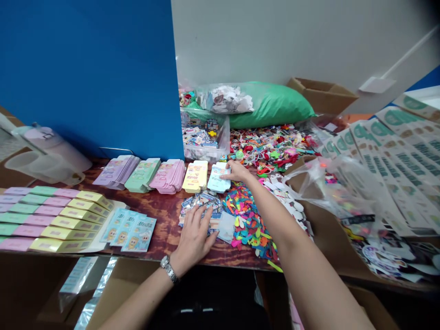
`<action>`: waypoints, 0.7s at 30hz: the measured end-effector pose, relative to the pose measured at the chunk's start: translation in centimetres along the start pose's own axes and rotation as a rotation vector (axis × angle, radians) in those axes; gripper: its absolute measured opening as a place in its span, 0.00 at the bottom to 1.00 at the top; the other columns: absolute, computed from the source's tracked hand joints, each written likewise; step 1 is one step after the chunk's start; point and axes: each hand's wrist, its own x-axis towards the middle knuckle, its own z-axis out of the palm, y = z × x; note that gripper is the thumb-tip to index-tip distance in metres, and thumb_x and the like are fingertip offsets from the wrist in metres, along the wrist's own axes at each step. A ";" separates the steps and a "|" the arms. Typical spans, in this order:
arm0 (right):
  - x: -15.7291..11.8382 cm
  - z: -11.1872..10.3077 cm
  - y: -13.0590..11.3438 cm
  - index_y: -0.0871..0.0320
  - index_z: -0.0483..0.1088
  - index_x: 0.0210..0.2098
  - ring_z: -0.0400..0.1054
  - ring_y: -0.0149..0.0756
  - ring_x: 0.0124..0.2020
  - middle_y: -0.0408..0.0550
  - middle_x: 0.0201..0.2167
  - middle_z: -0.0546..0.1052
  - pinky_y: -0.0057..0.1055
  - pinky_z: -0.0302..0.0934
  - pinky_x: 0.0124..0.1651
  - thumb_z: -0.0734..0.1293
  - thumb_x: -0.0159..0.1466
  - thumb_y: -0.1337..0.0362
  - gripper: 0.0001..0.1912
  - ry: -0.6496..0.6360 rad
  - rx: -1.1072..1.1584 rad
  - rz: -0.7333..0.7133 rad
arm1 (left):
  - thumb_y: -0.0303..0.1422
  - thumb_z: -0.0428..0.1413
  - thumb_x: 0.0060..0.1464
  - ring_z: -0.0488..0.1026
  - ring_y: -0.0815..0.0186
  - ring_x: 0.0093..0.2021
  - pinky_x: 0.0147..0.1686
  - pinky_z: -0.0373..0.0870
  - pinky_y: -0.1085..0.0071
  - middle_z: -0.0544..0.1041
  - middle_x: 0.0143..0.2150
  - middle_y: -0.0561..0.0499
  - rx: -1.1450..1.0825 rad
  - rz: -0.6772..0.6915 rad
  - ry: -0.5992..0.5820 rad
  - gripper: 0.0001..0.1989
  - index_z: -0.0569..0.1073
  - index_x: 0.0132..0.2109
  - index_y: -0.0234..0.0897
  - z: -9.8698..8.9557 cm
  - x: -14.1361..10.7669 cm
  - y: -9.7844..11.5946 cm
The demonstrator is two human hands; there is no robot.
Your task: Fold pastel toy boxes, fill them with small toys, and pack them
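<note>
My left hand (196, 233), with a metal watch on its wrist, lies with fingers spread over a pile of small printed cards (202, 201). A small clear packet (226, 227) lies just right of its fingertips. Farther back, my right hand (237, 171) grips the right edge of a flat light-blue box (218, 179) on its stack. Left of that stack stand folded boxes in yellow (195, 178), pink (168, 176), green (143, 175) and purple (117, 172). Colourful small strips (245, 213) are heaped under my right forearm.
Rows of filled-out boxes (62, 215) and several blue packets (139, 233) lie at the left. Mixed trinkets (271, 142) and a green sack (271, 103) are at the back. Cardboard boxes (330, 229), plastic bags and printed sheets (388, 156) crowd the right. A blue panel (92, 78) stands behind.
</note>
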 end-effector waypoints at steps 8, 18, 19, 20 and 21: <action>0.1 -0.7 -1.3 0.55 0.67 0.50 0.65 0.43 0.50 0.51 0.44 0.68 0.33 0.61 0.50 0.73 0.55 0.49 0.28 -0.043 -0.008 -0.011 | 0.36 0.52 0.61 0.56 0.48 0.64 0.61 0.59 0.46 0.64 0.60 0.36 -0.020 0.004 -0.006 0.30 0.54 0.67 0.33 -0.1 0.0 0.2; 1.4 -1.3 -2.4 0.60 0.72 0.39 0.69 0.39 0.41 0.50 0.39 0.73 0.30 0.63 0.44 0.72 0.55 0.58 0.15 -0.051 0.016 0.001 | 0.36 0.52 0.61 0.56 0.48 0.65 0.62 0.59 0.47 0.64 0.60 0.36 -0.039 -0.013 -0.007 0.30 0.55 0.66 0.33 0.0 -0.1 0.1; 1.3 -1.4 -2.6 0.61 0.72 0.37 0.68 0.39 0.42 0.50 0.38 0.74 0.30 0.63 0.46 0.71 0.57 0.60 0.12 -0.033 0.026 -0.010 | 0.36 0.52 0.61 0.56 0.48 0.65 0.62 0.59 0.47 0.64 0.60 0.36 -0.045 -0.011 -0.001 0.30 0.55 0.66 0.33 0.0 -0.1 0.1; 1.1 -1.6 -2.7 0.61 0.72 0.35 0.68 0.39 0.43 0.50 0.38 0.74 0.30 0.62 0.47 0.69 0.58 0.60 0.10 -0.011 0.037 -0.023 | 0.36 0.52 0.61 0.56 0.48 0.64 0.62 0.59 0.48 0.64 0.60 0.36 -0.054 -0.010 0.006 0.30 0.55 0.66 0.33 0.0 0.0 0.0; 0.7 -2.0 -2.9 0.61 0.72 0.34 0.68 0.40 0.45 0.50 0.39 0.74 0.31 0.62 0.49 0.68 0.59 0.61 0.09 0.014 0.051 -0.038 | 0.36 0.52 0.61 0.57 0.49 0.64 0.62 0.59 0.48 0.64 0.60 0.36 -0.068 -0.007 0.016 0.30 0.54 0.66 0.33 -0.1 0.2 -0.2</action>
